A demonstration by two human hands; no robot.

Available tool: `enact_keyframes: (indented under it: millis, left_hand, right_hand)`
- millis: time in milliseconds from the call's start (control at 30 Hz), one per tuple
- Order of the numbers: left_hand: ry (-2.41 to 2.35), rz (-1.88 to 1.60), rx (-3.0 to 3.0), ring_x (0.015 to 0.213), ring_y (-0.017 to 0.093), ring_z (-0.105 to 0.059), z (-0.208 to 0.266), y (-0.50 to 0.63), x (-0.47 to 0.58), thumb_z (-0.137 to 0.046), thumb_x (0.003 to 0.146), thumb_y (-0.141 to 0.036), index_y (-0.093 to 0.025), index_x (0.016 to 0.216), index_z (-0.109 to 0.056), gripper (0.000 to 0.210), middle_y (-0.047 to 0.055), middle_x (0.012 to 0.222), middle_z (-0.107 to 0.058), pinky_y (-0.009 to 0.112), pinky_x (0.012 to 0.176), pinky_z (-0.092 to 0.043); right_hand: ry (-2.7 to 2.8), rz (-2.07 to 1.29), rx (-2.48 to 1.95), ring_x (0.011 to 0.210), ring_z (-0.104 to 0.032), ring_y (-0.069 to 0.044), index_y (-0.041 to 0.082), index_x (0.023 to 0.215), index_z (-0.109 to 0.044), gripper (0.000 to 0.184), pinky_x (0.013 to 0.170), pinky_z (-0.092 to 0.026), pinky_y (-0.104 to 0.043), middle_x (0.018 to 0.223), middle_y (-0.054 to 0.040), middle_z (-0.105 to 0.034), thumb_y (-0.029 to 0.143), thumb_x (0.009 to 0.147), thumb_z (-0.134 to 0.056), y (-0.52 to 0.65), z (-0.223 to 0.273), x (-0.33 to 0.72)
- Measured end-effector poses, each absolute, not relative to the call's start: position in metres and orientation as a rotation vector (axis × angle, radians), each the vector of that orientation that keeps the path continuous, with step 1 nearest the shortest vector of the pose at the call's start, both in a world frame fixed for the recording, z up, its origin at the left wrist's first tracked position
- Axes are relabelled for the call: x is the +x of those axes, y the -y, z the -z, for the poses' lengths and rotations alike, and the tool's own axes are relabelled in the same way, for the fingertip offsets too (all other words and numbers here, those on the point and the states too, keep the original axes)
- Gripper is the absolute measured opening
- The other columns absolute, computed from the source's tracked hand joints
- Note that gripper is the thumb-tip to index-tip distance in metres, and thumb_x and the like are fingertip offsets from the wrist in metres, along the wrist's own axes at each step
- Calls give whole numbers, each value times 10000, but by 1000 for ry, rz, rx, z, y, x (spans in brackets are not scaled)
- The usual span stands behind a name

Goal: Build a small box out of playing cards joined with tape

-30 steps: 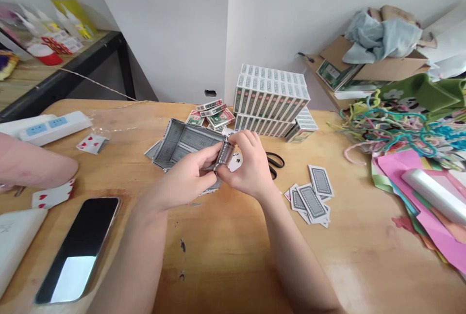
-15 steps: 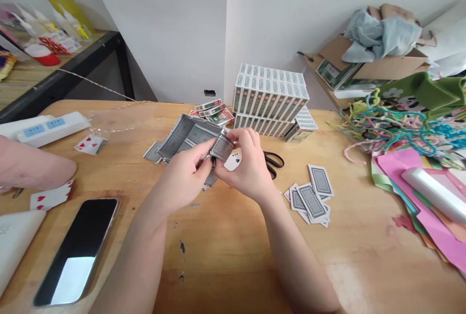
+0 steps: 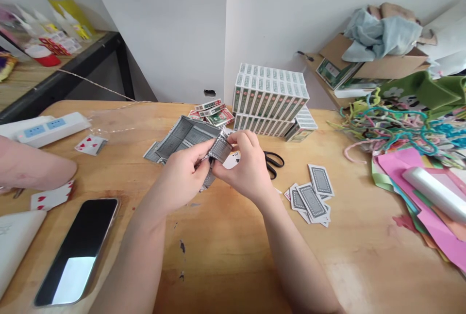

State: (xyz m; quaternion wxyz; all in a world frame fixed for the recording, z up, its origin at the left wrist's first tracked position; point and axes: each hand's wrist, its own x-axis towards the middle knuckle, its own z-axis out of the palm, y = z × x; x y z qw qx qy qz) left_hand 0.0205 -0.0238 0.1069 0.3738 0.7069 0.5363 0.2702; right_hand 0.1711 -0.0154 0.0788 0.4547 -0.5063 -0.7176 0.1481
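From my end of the feed I took the tall stack of card packs [image 3: 271, 94] as my mark. On its near side, to the left, the left hand [image 3: 184, 172] had thumb and fingers pinching one edge of a folded card piece [image 3: 221, 146], and the right hand [image 3: 245, 166] pinched the opposite edge, so the piece sat tilted between the two. A two of spades [image 3: 231, 160] showed just beside the right fingers, in front of the stack; I couldn't tell whether it was gripped or lying loose. Left of the stack I saw an open tray of grey-backed cards [image 3: 178, 135], partly hidden by the left hand, and close against the stack's left side lay a pile of red and green packs [image 3: 219, 116]. The black scissors [image 3: 283, 161] lay in front of the stack, near the right hand, and loose cards [image 3: 313, 202] overlapped farther forward and rightward of it. Well to the stack's left and nearer me, a phone [image 3: 82, 241] rested on the table [image 3: 218, 260].
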Motion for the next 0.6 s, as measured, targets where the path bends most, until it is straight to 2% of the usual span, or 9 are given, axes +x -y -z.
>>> enact_keyframes:
  millis: [200, 400, 600]
  left_hand:
    - [-1348, -686, 1883, 733, 190, -664, -108, 25, 23, -431, 843, -200, -239, 1268, -578, 451, -13, 715, -684, 309, 713, -540]
    - [-1361, -661, 1931, 859, 213, -669, -104, 25, 21, -425, 848, -194, -244, 1286, -565, 463, -1, 768, -695, 329, 751, -546]
    - [-1347, -701, 1825, 849, 224, -674, -101, 25, 20, -462, 828, -199, -267, 1236, -611, 439, 2, 759, -700, 336, 724, -553]
  right_hand:
    - [1775, -325, -1292, 836, -511, -228, 229, 789, -412, 255, 759, -501, -388, 818, -44, -529, 162, 611, -581, 16, -79, 170]
    - [1772, -374, -1326, 799, -506, -212, 236, 735, -392, 245, 708, -477, -350, 783, -24, -529, 195, 602, -593, 16, -83, 172]
    - [1807, -359, -1368, 793, -514, -216, 237, 687, -395, 241, 665, -468, -345, 745, -15, -530, 181, 601, -613, 18, -87, 174]
